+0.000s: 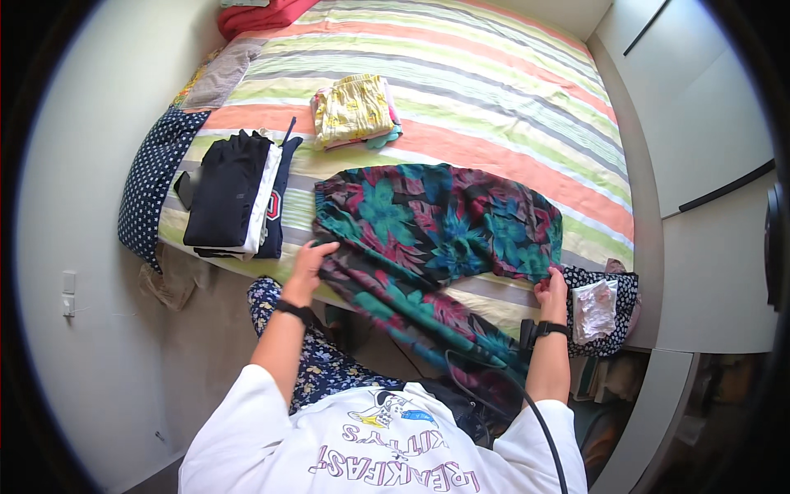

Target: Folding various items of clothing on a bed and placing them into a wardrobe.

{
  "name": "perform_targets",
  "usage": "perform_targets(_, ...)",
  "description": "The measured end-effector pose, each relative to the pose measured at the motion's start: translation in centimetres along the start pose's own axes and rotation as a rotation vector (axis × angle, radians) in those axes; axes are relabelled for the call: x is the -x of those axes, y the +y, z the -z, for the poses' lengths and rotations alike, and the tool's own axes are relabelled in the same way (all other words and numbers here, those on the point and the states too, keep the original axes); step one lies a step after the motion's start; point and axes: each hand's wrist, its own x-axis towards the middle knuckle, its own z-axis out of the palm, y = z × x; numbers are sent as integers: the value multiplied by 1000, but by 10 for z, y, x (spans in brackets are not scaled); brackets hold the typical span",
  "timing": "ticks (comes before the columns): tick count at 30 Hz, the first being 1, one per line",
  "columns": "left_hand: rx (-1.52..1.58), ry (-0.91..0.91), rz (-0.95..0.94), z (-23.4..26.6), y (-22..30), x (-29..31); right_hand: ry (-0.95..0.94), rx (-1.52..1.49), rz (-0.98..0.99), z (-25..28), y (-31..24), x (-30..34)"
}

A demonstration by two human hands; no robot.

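Mid-fold, I'd say: floral trousers point(436, 239) spread at the bed's point(527, 99) near edge, legs trailing off it, left hand point(309, 262) flat on the waist end, right hand point(551, 288) pinching the far side; next likely needs the hanging legs lifted over.

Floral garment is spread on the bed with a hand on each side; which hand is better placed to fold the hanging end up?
Probably the right hand. It grips the floral garment at the bed's near edge, beside the part trailing off it. The left hand rests on the opposite, waist side, farther from that hanging end.
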Motion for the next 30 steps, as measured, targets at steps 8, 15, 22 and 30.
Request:
perform_targets(8, -798, 120, 157, 77, 38, 70, -26, 800, 505, 133, 21, -27)
perform_targets(15, -1435, 264, -129, 72, 33, 34, 97, 1077, 1057, 38, -35, 36)
perform_targets(22, -851, 371, -276, 55, 34, -85, -22, 1179, 1087, -43, -55, -28)
perform_targets(30, -505, 117, 102, 34, 63, -123, -274, 1272, 662, -69, -71, -68)
